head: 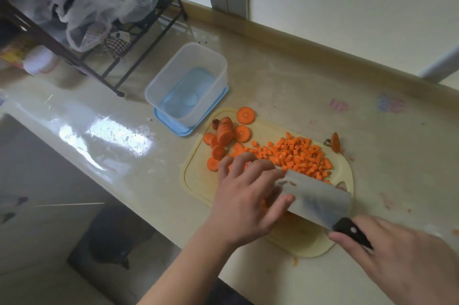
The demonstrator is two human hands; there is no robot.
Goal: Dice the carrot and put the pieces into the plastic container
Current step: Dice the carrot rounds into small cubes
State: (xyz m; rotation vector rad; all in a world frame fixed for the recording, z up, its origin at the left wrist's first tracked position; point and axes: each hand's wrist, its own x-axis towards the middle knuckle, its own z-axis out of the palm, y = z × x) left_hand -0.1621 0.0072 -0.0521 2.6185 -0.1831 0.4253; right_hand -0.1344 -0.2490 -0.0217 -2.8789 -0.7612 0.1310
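A pale yellow cutting board (196, 178) lies on the counter. A heap of diced carrot (298, 155) covers its far right part, and several carrot rounds (224, 138) lie at its far left. My right hand (402, 260) grips the black handle of a cleaver (315, 195), whose blade stands on the board. My left hand (246, 200) rests with curled fingers on carrot pieces beside the blade; what is under it is hidden. The clear plastic container (188, 81) stands empty on its blue lid, just beyond the board.
A carrot end (335, 142) lies off the board's far right corner. A dark wire rack (119, 56) with plastic bags and a white jar (39, 59) stands at the back left. The counter's front edge runs diagonally to the left of the board, with the floor below.
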